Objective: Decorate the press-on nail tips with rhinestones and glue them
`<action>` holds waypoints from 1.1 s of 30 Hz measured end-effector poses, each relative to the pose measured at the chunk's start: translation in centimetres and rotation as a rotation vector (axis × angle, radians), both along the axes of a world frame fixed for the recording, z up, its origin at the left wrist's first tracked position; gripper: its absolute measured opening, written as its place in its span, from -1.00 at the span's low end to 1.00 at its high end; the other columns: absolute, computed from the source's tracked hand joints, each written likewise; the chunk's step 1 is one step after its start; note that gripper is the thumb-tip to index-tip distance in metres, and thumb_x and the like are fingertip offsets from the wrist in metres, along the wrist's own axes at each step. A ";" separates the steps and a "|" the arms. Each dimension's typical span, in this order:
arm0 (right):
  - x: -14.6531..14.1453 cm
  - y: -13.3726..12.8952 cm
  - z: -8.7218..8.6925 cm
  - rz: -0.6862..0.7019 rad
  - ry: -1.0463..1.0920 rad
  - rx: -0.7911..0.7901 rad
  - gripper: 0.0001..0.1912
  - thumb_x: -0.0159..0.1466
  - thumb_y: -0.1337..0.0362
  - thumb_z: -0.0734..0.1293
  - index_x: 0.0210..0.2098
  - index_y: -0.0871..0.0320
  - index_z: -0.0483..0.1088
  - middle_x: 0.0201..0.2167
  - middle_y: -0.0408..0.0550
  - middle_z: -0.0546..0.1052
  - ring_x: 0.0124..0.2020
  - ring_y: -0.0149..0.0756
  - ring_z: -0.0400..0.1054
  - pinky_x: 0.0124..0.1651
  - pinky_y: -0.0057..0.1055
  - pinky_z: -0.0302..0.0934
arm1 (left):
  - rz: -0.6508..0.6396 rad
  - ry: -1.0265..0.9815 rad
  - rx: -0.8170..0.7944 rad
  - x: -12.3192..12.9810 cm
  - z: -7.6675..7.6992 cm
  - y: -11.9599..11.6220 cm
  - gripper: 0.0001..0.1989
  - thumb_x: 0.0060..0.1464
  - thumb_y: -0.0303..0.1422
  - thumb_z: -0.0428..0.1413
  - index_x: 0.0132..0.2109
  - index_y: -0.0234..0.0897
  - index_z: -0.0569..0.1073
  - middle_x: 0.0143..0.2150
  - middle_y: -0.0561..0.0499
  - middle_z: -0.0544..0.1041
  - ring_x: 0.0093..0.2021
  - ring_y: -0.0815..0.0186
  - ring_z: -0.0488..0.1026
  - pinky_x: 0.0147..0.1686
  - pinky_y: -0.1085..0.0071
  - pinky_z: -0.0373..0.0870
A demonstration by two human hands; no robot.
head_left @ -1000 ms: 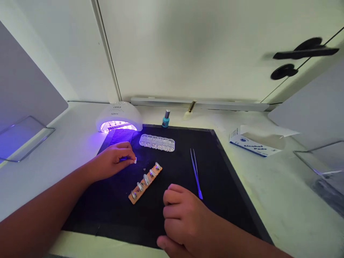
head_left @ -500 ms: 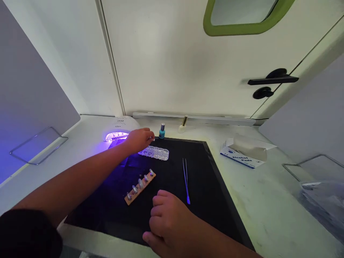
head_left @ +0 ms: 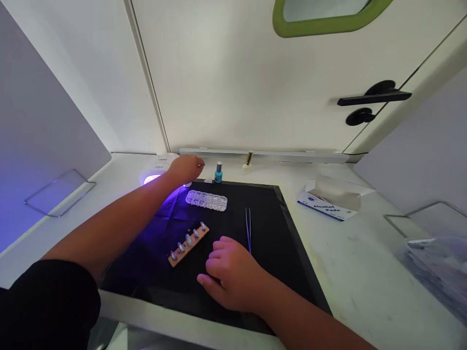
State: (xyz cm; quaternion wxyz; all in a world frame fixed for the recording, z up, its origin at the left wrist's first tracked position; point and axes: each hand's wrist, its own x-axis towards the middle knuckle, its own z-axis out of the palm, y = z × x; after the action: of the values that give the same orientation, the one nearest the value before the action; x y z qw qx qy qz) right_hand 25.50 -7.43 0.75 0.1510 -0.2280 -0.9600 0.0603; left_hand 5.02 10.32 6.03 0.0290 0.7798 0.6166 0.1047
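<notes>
on the worktop (head_left: 357, 262), the mat (head_left: 286, 248) under the right grip (head_left: 235, 274) probably guards the surface. the lamp (head_left: 160, 163), partly behind the left grip (head_left: 185, 168), bears lettering too small to trust; the box (head_left: 324, 208), well right of both grips, reads "alcohol pads". left of the right grip, the strip (head_left: 175, 263) likely props its nails (head_left: 188, 240) for handling. the tweezers (head_left: 248, 233) lie just beyond that grip, its fingers curled, thumb apart; whether the left's fingertips meet, i cannot tell.

Nail stand (head_left: 188, 247) on mat (head_left: 277, 253), tweezers (head_left: 249, 240) right
</notes>
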 end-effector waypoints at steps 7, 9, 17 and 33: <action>0.3 1.1 1.2 -0.127 -0.129 -0.097 -0.65 0.36 0.12 0.32 -0.46 0.21 0.45 -0.51 -0.08 0.50 -0.42 -0.33 0.37 -0.21 -0.28 0.29 | -0.103 -0.167 -0.044 -2.4 1.3 -4.0 -0.69 0.33 -0.22 0.11 0.08 -0.33 0.44 0.02 -0.11 0.51 -0.05 0.20 0.51 -0.04 0.15 0.52; 0.4 1.5 1.3 -0.213 -0.176 -0.132 -0.73 0.39 0.12 0.32 -0.16 0.22 0.47 -0.22 -0.03 0.55 -0.23 -0.28 0.46 -0.11 -0.22 0.40 | -0.157 -0.217 -0.133 -3.3 0.2 -6.0 -0.71 0.31 -0.23 0.12 0.04 -0.34 0.46 -0.04 -0.08 0.52 -0.11 0.23 0.51 -0.09 0.20 0.52; 0.6 3.1 0.9 -0.471 -0.160 -0.163 -0.65 0.39 0.15 0.33 0.10 0.18 0.38 0.07 0.05 0.47 -0.01 -0.16 0.45 0.01 -0.10 0.42 | -0.321 -0.389 -0.490 -6.6 -2.0 -14.1 -0.60 -0.05 -0.50 -0.04 -0.04 -0.24 0.46 -0.13 0.00 0.56 -0.16 0.27 0.47 -0.16 0.35 0.47; -0.3 5.3 4.7 -0.166 -0.110 -0.147 -0.55 0.10 0.18 0.55 -0.04 0.13 0.47 0.02 0.06 0.51 0.10 0.04 0.31 0.18 0.04 0.24 | -0.239 -0.063 -0.463 -4.6 -1.4 -18.3 -0.41 -0.12 0.07 0.28 -0.06 -0.27 0.49 -0.15 -0.13 0.55 -0.15 0.00 0.48 -0.14 0.11 0.39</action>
State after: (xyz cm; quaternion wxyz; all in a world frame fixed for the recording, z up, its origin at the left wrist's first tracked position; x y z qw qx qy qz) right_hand 25.18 -2.12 5.43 0.0854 -0.3199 -0.9377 0.1054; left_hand 0.43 -7.99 4.63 0.2379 0.8161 0.5263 -0.0191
